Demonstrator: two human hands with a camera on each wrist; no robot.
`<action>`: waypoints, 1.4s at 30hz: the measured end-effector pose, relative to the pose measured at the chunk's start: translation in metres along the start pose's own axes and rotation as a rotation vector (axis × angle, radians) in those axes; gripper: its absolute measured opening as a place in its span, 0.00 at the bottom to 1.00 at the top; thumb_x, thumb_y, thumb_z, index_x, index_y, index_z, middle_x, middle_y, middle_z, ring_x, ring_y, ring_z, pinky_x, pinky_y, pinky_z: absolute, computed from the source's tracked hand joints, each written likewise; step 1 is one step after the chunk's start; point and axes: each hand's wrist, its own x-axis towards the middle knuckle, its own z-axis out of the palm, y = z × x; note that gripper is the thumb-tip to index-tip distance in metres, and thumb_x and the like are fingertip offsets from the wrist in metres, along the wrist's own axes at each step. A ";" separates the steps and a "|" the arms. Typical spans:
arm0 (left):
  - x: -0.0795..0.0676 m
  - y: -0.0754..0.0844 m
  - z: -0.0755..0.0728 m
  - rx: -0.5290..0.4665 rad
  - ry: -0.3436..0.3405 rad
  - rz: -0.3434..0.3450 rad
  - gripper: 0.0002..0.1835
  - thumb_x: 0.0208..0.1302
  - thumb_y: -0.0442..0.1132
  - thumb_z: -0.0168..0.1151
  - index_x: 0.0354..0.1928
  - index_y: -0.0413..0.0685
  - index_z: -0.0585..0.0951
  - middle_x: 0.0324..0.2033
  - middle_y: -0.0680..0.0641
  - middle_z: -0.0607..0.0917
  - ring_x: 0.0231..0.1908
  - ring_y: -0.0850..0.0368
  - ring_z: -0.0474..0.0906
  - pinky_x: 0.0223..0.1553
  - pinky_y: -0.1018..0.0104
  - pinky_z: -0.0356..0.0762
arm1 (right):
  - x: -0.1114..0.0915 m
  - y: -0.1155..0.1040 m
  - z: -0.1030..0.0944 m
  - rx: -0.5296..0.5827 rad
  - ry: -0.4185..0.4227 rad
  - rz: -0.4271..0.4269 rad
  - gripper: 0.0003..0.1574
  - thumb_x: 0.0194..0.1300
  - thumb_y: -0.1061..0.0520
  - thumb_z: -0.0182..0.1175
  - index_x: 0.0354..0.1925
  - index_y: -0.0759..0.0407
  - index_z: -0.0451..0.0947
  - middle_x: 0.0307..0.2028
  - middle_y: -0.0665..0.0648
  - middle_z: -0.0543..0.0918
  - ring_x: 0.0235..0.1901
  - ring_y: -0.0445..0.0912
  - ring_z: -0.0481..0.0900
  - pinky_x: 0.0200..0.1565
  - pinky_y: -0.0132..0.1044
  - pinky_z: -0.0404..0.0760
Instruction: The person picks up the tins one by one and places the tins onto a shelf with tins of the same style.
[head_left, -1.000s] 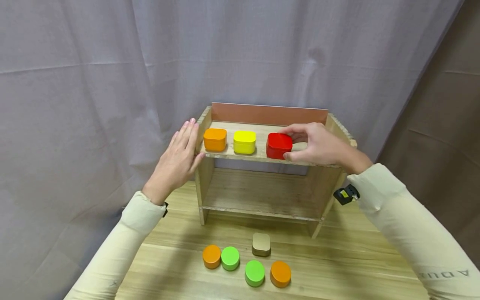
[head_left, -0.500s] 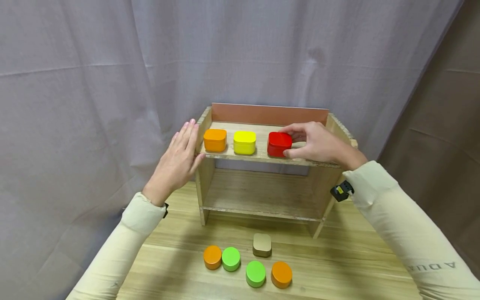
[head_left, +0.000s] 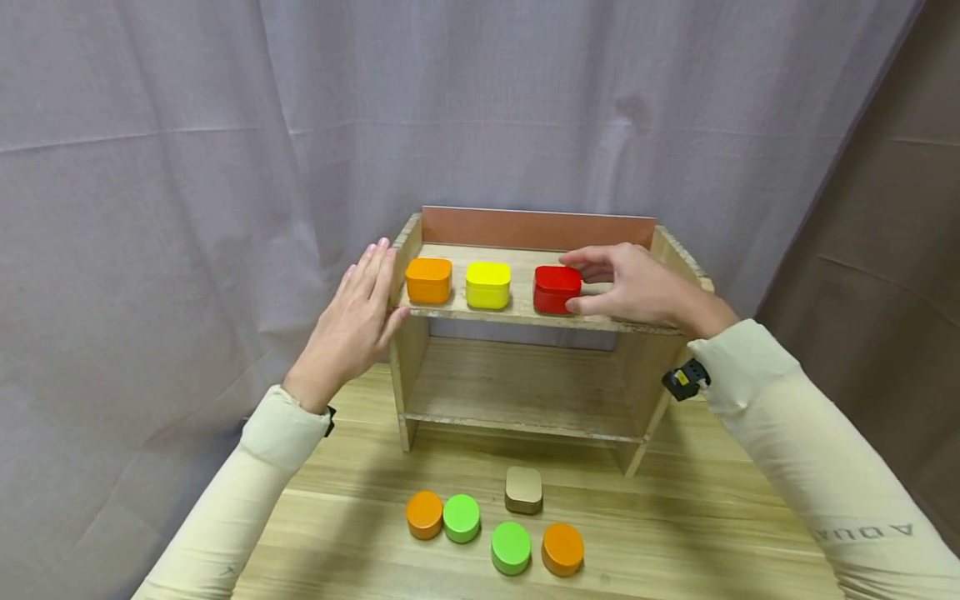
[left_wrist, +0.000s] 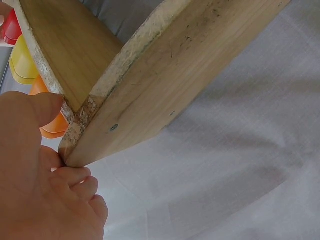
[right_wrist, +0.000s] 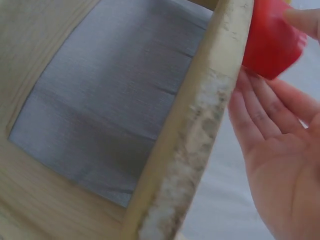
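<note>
In the head view a small wooden shelf unit (head_left: pixel 525 375) stands on the table. On its top board an orange box (head_left: pixel 429 281), a yellow box (head_left: pixel 488 286) and a red box (head_left: pixel 557 290) with rounded corners sit in a row. My right hand (head_left: pixel 637 283) holds the red box at its right end, thumb at the front and fingers behind; the right wrist view shows this box (right_wrist: pixel 274 40) only in part. My left hand (head_left: pixel 352 321) grips the left side panel, thumb on the front edge (left_wrist: pixel 50 107) and straight fingers along the outer face.
On the table in front lie two orange round lids (head_left: pixel 424 515), two green round lids (head_left: pixel 461 518) and a gold rounded-square piece (head_left: pixel 523 489). A grey curtain (head_left: pixel 480 108) hangs behind the shelf. The lower board (head_left: pixel 517 387) bears nothing.
The red box has shifted very slightly back from the board's front edge. My right hand's index fingertip sits a little higher above it. My left hand has stayed in place.
</note>
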 end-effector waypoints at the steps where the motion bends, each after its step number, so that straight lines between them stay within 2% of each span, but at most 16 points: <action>1: 0.000 0.000 0.000 0.000 0.001 0.001 0.43 0.82 0.49 0.52 0.84 0.35 0.45 0.85 0.36 0.46 0.85 0.39 0.45 0.83 0.39 0.50 | -0.002 0.000 -0.002 -0.009 0.006 0.000 0.41 0.66 0.53 0.73 0.73 0.61 0.72 0.64 0.63 0.84 0.64 0.56 0.84 0.69 0.56 0.79; 7: 0.002 0.001 0.001 -0.001 0.007 0.008 0.43 0.82 0.49 0.53 0.84 0.35 0.46 0.85 0.36 0.47 0.85 0.38 0.46 0.83 0.39 0.51 | -0.020 -0.004 -0.014 -0.080 0.049 0.005 0.44 0.64 0.48 0.75 0.73 0.56 0.72 0.66 0.60 0.83 0.67 0.57 0.82 0.71 0.58 0.77; 13: 0.003 -0.001 0.002 -0.007 0.005 0.005 0.43 0.82 0.49 0.52 0.84 0.35 0.46 0.85 0.36 0.47 0.85 0.38 0.45 0.84 0.39 0.50 | -0.043 -0.010 -0.022 -0.157 0.107 -0.034 0.45 0.61 0.45 0.78 0.73 0.51 0.74 0.65 0.58 0.85 0.66 0.59 0.82 0.69 0.59 0.78; 15: 0.003 -0.002 0.002 -0.009 0.009 0.006 0.43 0.82 0.48 0.52 0.84 0.34 0.46 0.85 0.35 0.47 0.85 0.38 0.46 0.84 0.39 0.50 | -0.051 -0.010 -0.022 -0.169 0.129 -0.049 0.45 0.60 0.46 0.79 0.72 0.49 0.75 0.64 0.56 0.85 0.65 0.58 0.83 0.69 0.55 0.78; 19: 0.003 -0.004 0.002 -0.010 0.014 0.005 0.42 0.82 0.48 0.53 0.84 0.34 0.47 0.85 0.35 0.48 0.85 0.37 0.46 0.83 0.38 0.51 | -0.064 -0.010 -0.019 -0.199 0.169 -0.087 0.43 0.59 0.47 0.80 0.70 0.47 0.77 0.62 0.52 0.87 0.63 0.55 0.85 0.67 0.30 0.78; 20: 0.003 -0.004 0.002 -0.011 0.012 0.003 0.43 0.82 0.48 0.53 0.84 0.34 0.46 0.85 0.35 0.48 0.85 0.37 0.46 0.83 0.38 0.51 | -0.067 -0.009 -0.017 -0.199 0.177 -0.104 0.43 0.58 0.47 0.81 0.70 0.47 0.77 0.61 0.51 0.87 0.62 0.55 0.85 0.67 0.28 0.78; 22: 0.003 -0.005 0.002 -0.011 0.008 0.001 0.43 0.82 0.48 0.53 0.84 0.34 0.46 0.85 0.34 0.48 0.85 0.37 0.46 0.83 0.38 0.51 | -0.073 -0.008 -0.012 -0.195 0.189 -0.136 0.44 0.57 0.49 0.82 0.70 0.48 0.78 0.61 0.51 0.88 0.61 0.54 0.86 0.63 0.18 0.74; 26: 0.002 -0.006 0.002 -0.007 -0.001 -0.001 0.43 0.82 0.48 0.53 0.84 0.34 0.46 0.85 0.35 0.47 0.85 0.37 0.45 0.83 0.38 0.51 | -0.084 -0.005 0.002 -0.175 0.193 -0.198 0.46 0.54 0.50 0.83 0.70 0.49 0.78 0.61 0.53 0.88 0.61 0.53 0.87 0.61 0.15 0.74; 27: 0.002 -0.007 0.002 -0.007 0.001 0.000 0.43 0.82 0.48 0.53 0.84 0.34 0.46 0.85 0.34 0.48 0.85 0.37 0.45 0.83 0.37 0.51 | -0.086 -0.004 0.005 -0.179 0.195 -0.216 0.47 0.54 0.50 0.84 0.69 0.50 0.78 0.61 0.53 0.88 0.60 0.52 0.87 0.59 0.12 0.71; 31: 0.003 -0.008 0.002 0.000 0.010 0.006 0.43 0.82 0.48 0.53 0.84 0.33 0.47 0.85 0.34 0.48 0.84 0.37 0.46 0.83 0.37 0.52 | -0.090 0.004 0.021 -0.180 0.217 -0.293 0.48 0.49 0.53 0.86 0.68 0.54 0.80 0.59 0.52 0.89 0.57 0.50 0.88 0.59 0.12 0.73; 36: 0.005 -0.008 0.002 0.007 0.003 0.003 0.43 0.82 0.48 0.53 0.84 0.34 0.46 0.85 0.35 0.47 0.85 0.38 0.45 0.83 0.38 0.50 | -0.094 0.020 0.046 -0.174 0.218 -0.348 0.46 0.48 0.54 0.86 0.66 0.51 0.81 0.56 0.49 0.90 0.54 0.49 0.89 0.59 0.15 0.75; 38: 0.005 -0.008 0.003 0.006 0.003 0.005 0.42 0.82 0.48 0.53 0.84 0.34 0.46 0.85 0.35 0.47 0.85 0.38 0.45 0.83 0.38 0.51 | -0.097 0.027 0.058 -0.165 0.198 -0.345 0.46 0.49 0.54 0.86 0.66 0.51 0.81 0.56 0.49 0.90 0.53 0.49 0.89 0.59 0.20 0.79; 42: 0.004 -0.006 0.003 -0.001 0.011 0.007 0.42 0.82 0.48 0.53 0.84 0.34 0.47 0.85 0.35 0.48 0.85 0.37 0.46 0.83 0.37 0.51 | -0.103 0.041 0.082 -0.137 0.138 -0.320 0.43 0.52 0.52 0.84 0.66 0.52 0.80 0.57 0.50 0.89 0.54 0.48 0.89 0.57 0.37 0.87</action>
